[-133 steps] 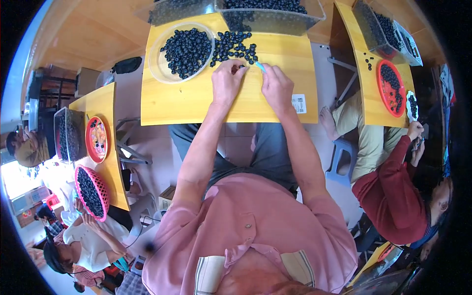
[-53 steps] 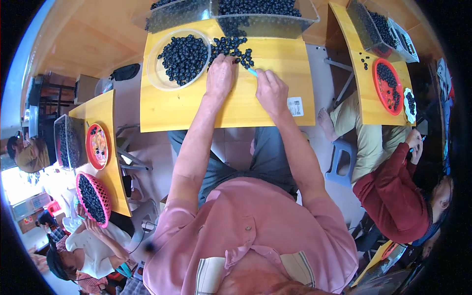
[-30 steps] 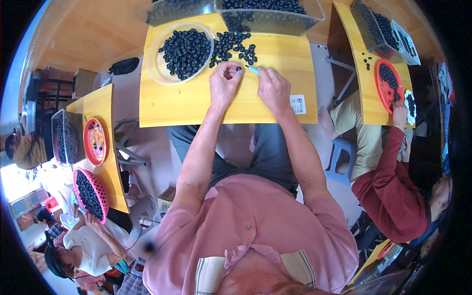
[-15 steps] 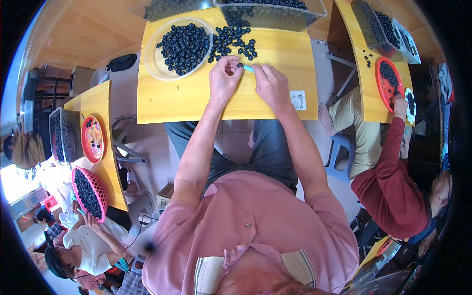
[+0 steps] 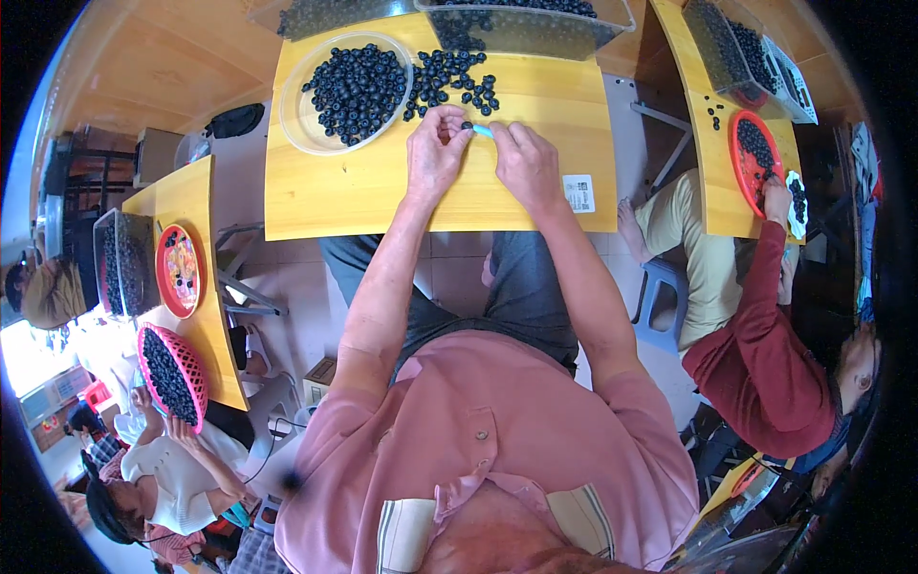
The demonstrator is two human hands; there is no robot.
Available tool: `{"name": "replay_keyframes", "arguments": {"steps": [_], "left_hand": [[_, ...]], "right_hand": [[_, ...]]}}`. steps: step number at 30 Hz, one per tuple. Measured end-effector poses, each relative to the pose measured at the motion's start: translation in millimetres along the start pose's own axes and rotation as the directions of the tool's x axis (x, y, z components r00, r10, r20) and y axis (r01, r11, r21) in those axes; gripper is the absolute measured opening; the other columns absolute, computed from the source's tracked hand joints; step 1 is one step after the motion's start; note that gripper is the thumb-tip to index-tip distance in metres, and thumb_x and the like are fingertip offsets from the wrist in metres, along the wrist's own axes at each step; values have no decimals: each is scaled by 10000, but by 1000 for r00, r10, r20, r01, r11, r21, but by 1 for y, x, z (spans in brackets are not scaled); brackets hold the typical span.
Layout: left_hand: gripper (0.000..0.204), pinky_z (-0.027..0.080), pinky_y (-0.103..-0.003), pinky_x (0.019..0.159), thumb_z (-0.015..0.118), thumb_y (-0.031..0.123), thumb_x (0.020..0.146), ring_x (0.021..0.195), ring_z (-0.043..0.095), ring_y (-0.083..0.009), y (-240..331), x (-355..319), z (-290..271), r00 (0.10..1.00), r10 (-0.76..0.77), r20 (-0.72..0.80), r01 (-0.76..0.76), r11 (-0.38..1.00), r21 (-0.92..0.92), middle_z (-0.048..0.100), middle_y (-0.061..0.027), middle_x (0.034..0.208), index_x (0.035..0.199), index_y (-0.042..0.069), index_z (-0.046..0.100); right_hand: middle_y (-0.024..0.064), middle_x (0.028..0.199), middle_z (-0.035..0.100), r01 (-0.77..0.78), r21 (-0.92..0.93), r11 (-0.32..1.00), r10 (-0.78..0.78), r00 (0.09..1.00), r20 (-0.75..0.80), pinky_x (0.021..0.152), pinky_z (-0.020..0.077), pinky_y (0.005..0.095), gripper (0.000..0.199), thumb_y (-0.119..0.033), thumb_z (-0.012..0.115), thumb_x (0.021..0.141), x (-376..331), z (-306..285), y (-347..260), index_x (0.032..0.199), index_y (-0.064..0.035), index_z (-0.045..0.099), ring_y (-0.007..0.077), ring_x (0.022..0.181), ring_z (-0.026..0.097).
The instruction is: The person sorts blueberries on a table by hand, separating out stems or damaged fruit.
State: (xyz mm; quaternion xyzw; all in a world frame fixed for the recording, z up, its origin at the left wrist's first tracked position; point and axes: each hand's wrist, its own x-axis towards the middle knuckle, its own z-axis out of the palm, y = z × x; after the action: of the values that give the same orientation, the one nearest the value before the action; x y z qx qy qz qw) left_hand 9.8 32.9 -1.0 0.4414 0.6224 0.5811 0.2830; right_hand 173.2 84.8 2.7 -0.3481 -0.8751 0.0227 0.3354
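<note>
Head view over a yellow table: left hand pinches a dark berry against a pale blue tool gripped in the right hand, the round dish well filled, loose berries apparently still unsorted.

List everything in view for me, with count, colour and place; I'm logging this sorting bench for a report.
yellow table: one, centre top.
clear round dish: one, full of dark berries, table's left.
loose berries: many, dark blue, right of the dish.
clear crate: one, holding berries, far edge.
small label: one, white, table's right.
red tray: one, neighbouring table on the right.
pink basket: one, left table.
left hand: fingers at a berry.
right hand: pinching a light blue tool.
</note>
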Motion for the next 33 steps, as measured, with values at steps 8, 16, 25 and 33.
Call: {"name": "replay_keyframes", "arguments": {"steps": [8, 16, 25, 33], "left_hand": [[270, 558, -244, 785, 790, -32, 899, 830, 645, -82, -2, -2, -1, 999, -25, -31, 20, 985, -169, 699, -43, 983, 1146, -4, 684], [155, 554, -257, 780, 789, -3, 884, 817, 662, -118, 16, -6, -21, 964, 198, -177, -185, 979, 87, 717, -67, 979, 1037, 5, 767], [268, 540, -429, 960, 738, -32, 872, 1077, 663, -335, 48, 41, -72, 826, 546, -139, -321, 660, 679, 692, -146, 1111, 1130, 38, 719], [197, 569, -486, 846, 719, 77, 931, 950, 699, -396, 25, 38, 2, 953, 256, 161, -299, 729, 616, 688, -183, 1049, 1118, 22, 742]], "right_hand": [[79, 884, 641, -81, -82, 993, 85, 995, 44, 710, 596, 403, 258, -48, 678, 825, 3, 1, 4, 1078, -72, 723, 262, 848, 709], [84, 875, 634, -64, -68, 996, 66, 997, 28, 686, 584, 412, 231, -46, 678, 836, 0, 0, 3, 1063, -72, 709, 264, 810, 700], [88, 855, 639, -85, -52, 995, 83, 996, -23, 678, 583, 420, 215, -18, 664, 834, 3, -1, 4, 1039, -66, 710, 274, 794, 702], [96, 875, 653, -138, -21, 990, 137, 990, -43, 699, 586, 431, 221, -26, 661, 845, 2, -2, 1, 1056, -61, 714, 293, 818, 702]]}}
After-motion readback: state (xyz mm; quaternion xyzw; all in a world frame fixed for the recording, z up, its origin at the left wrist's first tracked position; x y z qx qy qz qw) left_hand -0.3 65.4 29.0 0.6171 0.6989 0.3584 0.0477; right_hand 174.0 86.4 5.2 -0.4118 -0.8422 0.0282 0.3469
